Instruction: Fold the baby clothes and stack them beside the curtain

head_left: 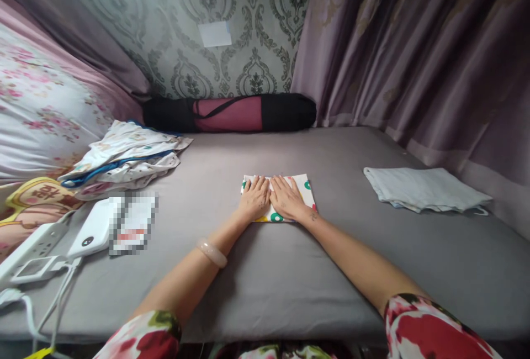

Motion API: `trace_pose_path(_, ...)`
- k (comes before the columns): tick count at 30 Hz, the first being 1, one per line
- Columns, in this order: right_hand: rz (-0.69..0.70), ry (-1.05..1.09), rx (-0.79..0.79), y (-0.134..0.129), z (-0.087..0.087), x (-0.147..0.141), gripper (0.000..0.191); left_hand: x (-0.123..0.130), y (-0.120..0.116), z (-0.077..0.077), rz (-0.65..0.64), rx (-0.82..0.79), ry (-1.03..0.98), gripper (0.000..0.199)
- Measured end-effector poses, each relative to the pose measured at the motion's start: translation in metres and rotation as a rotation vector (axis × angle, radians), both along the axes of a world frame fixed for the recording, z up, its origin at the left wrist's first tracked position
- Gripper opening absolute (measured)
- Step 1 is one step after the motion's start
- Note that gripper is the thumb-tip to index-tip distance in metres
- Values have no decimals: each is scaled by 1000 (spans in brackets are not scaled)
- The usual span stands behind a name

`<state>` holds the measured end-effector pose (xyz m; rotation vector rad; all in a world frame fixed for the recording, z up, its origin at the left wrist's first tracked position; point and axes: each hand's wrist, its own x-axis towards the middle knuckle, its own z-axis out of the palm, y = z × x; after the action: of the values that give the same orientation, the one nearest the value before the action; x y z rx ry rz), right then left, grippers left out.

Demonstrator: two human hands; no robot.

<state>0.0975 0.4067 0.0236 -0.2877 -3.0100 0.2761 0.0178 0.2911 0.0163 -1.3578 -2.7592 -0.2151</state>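
Note:
A folded white cloth (308, 196) with green, red and yellow patterns lies on the grey sheet (273, 270), near the middle of the view. Flat on its left part rests my left hand (254, 199), fingers pointing away from me. My right hand (286, 198) lies flat beside it on the cloth's middle, the two hands touching or nearly so. Neither hand grips anything. Part of the cloth is hidden under both hands.
A folded pale cloth (426, 189) lies at right. At left are crumpled patterned clothes (124, 154), a white power bank (96, 226), a blurred packet (134, 223), and a power strip (33, 246) with cables. A black and maroon rolled bag (232, 113) lies against the wall.

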Motion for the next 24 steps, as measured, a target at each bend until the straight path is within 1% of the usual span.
trace_pose_path(4,2,-17,11,0,0,-1,59,-2,0,2,3,-4,-18,50)
trace_pose_path(8,9,-25,-7,2,3,0,59,-6,-3,7,-26,-7,-36,48)
trace_pose_path(12,-44,-22,-23,5,8,4,59,-7,-6,11,-20,8,4,48)
trace_pose_path(15,-119,6,4,9,6,7,61,-6,-8,8,2,29,60,53)
trace_pose_path(18,-179,6,16,14,-1,9,63,-4,-7,2,31,16,42,57)
trace_pose_path(21,-187,0,12,15,-6,9,63,-3,-7,-1,44,-14,-4,58)
trace_pose_path(24,-186,1,10,14,-6,8,63,-3,-6,1,49,-23,-19,59)
